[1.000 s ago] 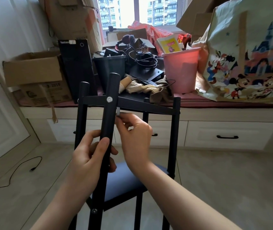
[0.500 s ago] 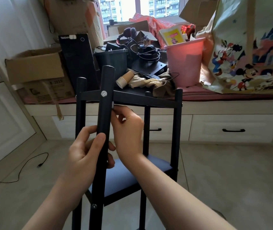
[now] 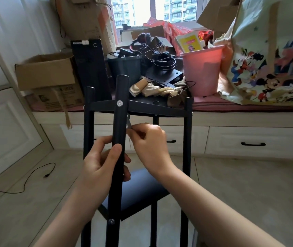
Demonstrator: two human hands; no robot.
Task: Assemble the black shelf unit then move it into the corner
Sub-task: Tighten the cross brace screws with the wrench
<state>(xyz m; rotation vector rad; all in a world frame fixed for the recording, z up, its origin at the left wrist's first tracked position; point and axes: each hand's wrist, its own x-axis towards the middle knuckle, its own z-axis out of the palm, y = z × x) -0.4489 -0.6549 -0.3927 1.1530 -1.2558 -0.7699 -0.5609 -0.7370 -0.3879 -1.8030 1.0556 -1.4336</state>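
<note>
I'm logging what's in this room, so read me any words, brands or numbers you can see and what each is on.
"ThinkCentre", partly blurred, likely: top of the black computer tower.
"2019", with unclear characters before it: printed on the cardboard box.
Yellow booklet in the pink bucket: print too small to read.
Cartoon bag: pictures only, no readable words.

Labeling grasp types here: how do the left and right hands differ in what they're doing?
The left hand wraps around the near black post, thumb on its front; the right hand pinches a small metal tool beside the post. The left hand sits lower on the post; the right hand is higher, just under the top shelf. Both work on the same corner of the black shelf unit.
</note>
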